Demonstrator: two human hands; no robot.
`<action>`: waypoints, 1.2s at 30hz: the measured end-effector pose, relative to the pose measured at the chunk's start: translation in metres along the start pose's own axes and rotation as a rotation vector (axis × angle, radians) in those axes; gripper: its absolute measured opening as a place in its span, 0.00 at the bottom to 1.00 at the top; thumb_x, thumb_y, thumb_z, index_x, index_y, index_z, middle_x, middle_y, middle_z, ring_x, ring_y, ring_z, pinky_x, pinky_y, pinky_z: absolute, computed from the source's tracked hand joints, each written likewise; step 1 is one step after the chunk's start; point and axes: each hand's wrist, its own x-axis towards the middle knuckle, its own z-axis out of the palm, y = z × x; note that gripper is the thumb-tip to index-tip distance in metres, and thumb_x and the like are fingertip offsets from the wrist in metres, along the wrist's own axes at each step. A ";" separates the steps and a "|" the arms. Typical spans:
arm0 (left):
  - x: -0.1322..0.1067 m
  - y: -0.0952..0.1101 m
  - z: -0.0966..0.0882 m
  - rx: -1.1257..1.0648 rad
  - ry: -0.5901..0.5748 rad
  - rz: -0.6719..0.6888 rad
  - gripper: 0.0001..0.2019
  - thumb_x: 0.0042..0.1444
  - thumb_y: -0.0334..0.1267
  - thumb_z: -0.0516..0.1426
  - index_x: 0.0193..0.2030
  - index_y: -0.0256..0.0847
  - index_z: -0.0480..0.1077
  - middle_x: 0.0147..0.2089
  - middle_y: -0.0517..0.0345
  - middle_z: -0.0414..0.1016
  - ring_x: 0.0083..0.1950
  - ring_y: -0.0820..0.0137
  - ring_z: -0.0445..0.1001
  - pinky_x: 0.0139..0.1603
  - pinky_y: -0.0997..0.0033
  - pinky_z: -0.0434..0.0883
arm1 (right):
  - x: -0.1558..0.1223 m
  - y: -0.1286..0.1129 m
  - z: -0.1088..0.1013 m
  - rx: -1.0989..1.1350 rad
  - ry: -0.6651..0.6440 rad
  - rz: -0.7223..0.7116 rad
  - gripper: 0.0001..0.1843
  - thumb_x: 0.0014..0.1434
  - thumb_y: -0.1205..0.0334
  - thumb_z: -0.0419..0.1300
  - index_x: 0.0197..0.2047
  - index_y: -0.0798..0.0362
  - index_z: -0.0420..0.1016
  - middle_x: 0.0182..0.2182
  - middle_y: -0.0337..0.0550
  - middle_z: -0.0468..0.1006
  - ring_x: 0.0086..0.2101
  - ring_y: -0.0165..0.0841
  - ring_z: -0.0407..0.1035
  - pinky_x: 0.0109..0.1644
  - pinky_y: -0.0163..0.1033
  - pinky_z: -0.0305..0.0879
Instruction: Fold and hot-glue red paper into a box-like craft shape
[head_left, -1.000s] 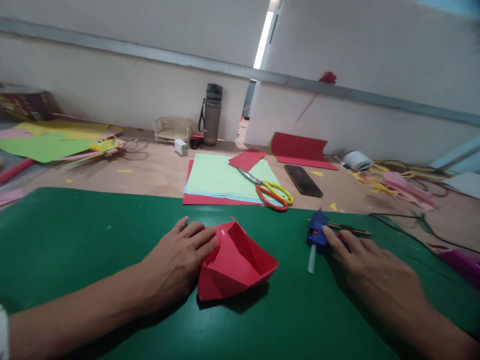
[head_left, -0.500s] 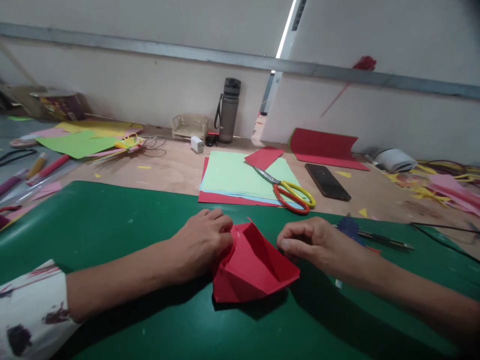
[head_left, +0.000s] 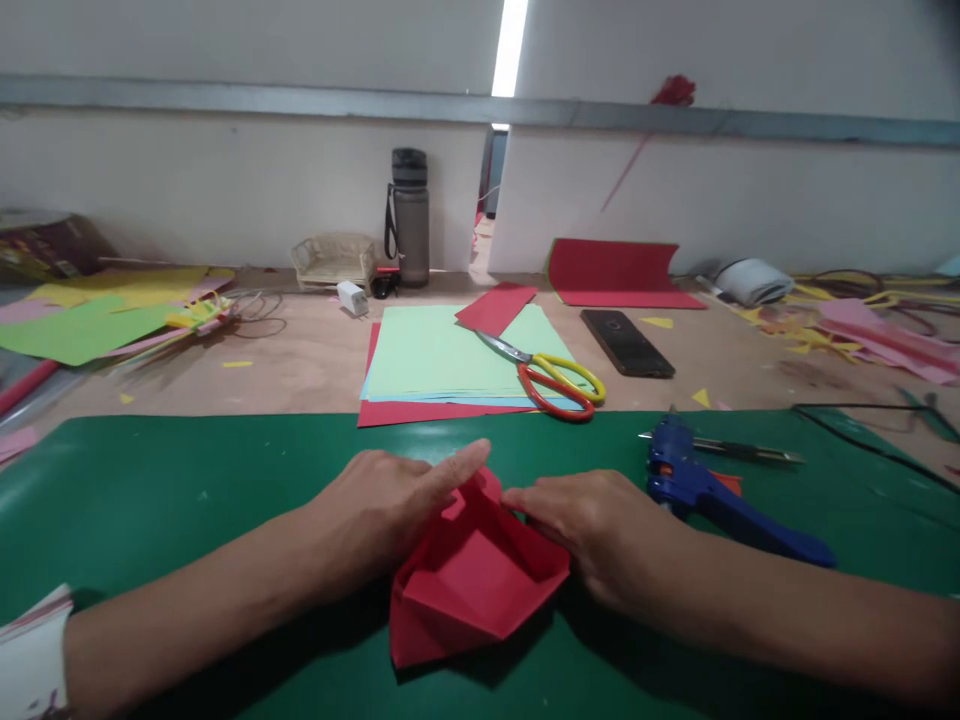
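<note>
A folded red paper box (head_left: 480,590), open at the top with slanted sides, rests on the green mat (head_left: 202,480) before me. My left hand (head_left: 394,510) grips its left and far side, thumb stretched along the upper edge and the other fingers hidden behind the paper. At the far right wall, my right hand (head_left: 596,525) presses the paper between its fingers, which are partly out of sight. A blue glue gun (head_left: 694,485) lies just beyond my right forearm, beside a slim pen-like tool (head_left: 750,452).
Scissors (head_left: 559,380) with red and yellow handles lie on stacked pale green sheets (head_left: 427,350). Right of them are a phone (head_left: 628,343) and a folded red sheet (head_left: 615,275). A bottle (head_left: 412,220) stands by the wall. Coloured paper (head_left: 97,325) lies at left.
My right hand has come from beside the red paper onto its right wall. My left thumb now extends over the top edge. The view has shifted, showing more of the glue gun.
</note>
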 end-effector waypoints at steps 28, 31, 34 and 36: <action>0.012 -0.006 0.003 0.118 -0.004 0.036 0.12 0.59 0.29 0.47 0.35 0.40 0.71 0.22 0.60 0.65 0.19 0.75 0.58 0.20 0.74 0.48 | -0.005 0.029 0.009 -0.257 -0.091 -0.438 0.29 0.53 0.72 0.51 0.59 0.55 0.62 0.62 0.50 0.59 0.60 0.46 0.50 0.55 0.53 0.54; 0.012 -0.007 0.003 0.091 -0.043 0.026 0.11 0.58 0.29 0.48 0.35 0.41 0.71 0.23 0.60 0.66 0.20 0.75 0.59 0.21 0.74 0.48 | -0.005 0.030 0.010 -0.260 -0.088 -0.423 0.27 0.53 0.71 0.52 0.57 0.52 0.65 0.62 0.48 0.59 0.60 0.47 0.50 0.55 0.54 0.53; 0.013 -0.008 0.003 0.079 -0.077 0.003 0.11 0.58 0.29 0.48 0.34 0.41 0.72 0.23 0.60 0.65 0.21 0.75 0.59 0.21 0.74 0.49 | -0.004 0.031 0.017 -0.290 -0.017 -0.445 0.24 0.53 0.71 0.52 0.55 0.54 0.67 0.62 0.48 0.59 0.57 0.47 0.53 0.53 0.52 0.53; 0.013 -0.008 0.003 0.075 -0.105 -0.012 0.11 0.59 0.29 0.48 0.34 0.41 0.72 0.24 0.59 0.65 0.22 0.75 0.60 0.22 0.74 0.49 | -0.003 0.031 0.021 -0.318 0.015 -0.438 0.23 0.54 0.70 0.52 0.54 0.54 0.67 0.62 0.47 0.58 0.54 0.46 0.55 0.50 0.51 0.54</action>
